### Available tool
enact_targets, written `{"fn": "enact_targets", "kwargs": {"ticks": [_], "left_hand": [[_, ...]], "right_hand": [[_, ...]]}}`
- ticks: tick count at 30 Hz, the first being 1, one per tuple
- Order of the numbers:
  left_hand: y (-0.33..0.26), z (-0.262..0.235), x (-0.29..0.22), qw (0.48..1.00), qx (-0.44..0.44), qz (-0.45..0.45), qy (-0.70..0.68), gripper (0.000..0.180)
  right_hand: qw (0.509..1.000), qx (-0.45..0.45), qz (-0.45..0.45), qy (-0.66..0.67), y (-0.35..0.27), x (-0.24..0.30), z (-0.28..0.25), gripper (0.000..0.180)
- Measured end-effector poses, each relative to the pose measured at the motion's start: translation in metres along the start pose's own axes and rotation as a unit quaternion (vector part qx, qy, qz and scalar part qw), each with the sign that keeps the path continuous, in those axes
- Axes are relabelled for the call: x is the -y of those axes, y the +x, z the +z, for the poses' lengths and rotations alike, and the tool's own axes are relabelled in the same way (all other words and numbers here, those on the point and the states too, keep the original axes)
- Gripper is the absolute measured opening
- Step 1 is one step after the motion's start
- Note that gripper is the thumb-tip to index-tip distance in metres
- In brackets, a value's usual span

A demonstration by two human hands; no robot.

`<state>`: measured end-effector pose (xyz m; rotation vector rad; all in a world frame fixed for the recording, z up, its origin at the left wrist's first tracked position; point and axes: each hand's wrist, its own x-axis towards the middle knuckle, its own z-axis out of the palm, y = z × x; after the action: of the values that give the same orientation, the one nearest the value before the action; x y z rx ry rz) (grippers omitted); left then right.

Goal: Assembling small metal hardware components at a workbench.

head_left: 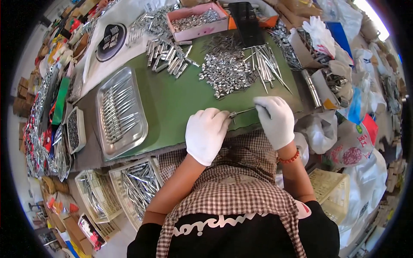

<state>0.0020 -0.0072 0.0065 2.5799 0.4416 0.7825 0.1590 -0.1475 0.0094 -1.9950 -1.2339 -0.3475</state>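
Observation:
Both of my hands wear white gloves and meet at the near edge of a green mat. My left hand pinches a small metal piece against one end of a thin metal rod. My right hand grips the rod's other end. Beyond my hands lies a heap of small shiny metal pieces, with a bundle of long thin metal rods beside it on the right.
A steel tray with finished metal tools lies left of the mat. A pink box of metal parts and several metal tubes sit at the back. White baskets of tools stand lower left, bags and cartons on the right.

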Motion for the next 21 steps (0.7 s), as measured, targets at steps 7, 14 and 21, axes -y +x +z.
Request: {"fn": "enact_targets", "kwargs": {"ticks": [7,14,21], "left_hand": [[-0.002,0.000,0.000,1.000,0.007,-0.008,-0.004,0.012],[-0.003,0.000,0.000,1.000,0.001,-0.010,-0.015,0.014],[0.000,0.002,0.000,1.000,-0.019,-0.019,-0.010,0.016]], "right_hand": [[0.996,0.079,-0.028,0.018,-0.006,0.033,0.011,0.011],[0.995,0.084,-0.022,-0.052,-0.013,0.044,0.020,0.012],[0.993,0.101,-0.039,-0.054,-0.011,0.042,0.014,0.011]]}}
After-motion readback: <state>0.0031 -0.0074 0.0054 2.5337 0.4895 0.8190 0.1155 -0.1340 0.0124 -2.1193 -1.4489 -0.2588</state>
